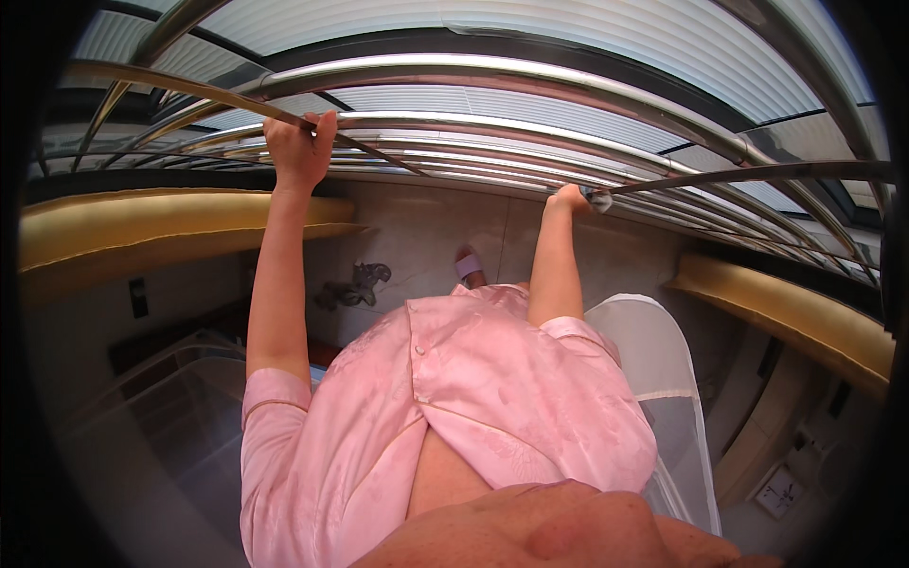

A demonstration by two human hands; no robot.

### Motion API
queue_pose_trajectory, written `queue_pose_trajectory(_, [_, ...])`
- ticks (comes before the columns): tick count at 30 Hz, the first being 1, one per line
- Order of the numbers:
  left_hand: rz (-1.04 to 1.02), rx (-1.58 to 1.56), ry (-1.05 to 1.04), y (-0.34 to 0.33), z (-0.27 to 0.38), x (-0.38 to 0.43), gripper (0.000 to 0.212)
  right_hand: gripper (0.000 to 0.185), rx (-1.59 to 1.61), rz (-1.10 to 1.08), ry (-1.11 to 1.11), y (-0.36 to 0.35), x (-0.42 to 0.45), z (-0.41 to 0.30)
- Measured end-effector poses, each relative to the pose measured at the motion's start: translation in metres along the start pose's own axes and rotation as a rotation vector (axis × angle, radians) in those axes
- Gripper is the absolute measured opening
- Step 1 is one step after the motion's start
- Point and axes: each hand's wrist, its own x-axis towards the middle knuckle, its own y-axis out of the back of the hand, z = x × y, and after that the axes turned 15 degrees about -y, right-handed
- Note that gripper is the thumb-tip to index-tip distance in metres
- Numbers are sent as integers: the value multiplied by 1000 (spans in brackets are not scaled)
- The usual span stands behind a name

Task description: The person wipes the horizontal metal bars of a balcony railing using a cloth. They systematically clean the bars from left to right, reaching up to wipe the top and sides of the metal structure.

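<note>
My left hand [302,149] is closed around a flat metal bar [213,96] of the window guard, with the thumb showing above it. Lower and further right, my right hand [570,199] has its fingers curled around a small grey crumpled item [600,201], perhaps a cloth; most of it is hidden by the fingers. That item touches or lies close to the end of another flat bar [746,175]. Rounded shiny metal rails [497,71] run across in front of me, before window panes with ribbed white blinds [540,25].
Gold curtains [177,213] hang at the left and right. A crumpled grey cloth [361,284] lies on the tiled floor [440,213], near my slippered foot [469,265]. White mesh panels [660,355] with pale edging stand beside me at the right; similar sheer material shows at the left.
</note>
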Motion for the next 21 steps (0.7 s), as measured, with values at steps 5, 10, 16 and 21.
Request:
queue_pose_trajectory(5, [24, 31, 19, 6, -4, -17, 43, 13, 262, -369, -883, -2, -35, -20])
queue_pose_trajectory(10, [-154, 49, 57, 2, -5, -9, 41, 25, 75, -323, -838, -11, -88, 2])
queue_pose_trajectory(16, [-101, 58, 53, 5, -8, -15, 44, 28, -35, -496, -782, -2, -53, 0])
queue_pose_trajectory(21, [-73, -21, 2, -1, -8, -2, 43, 29, 269, -549, -924, -16, 26, 25])
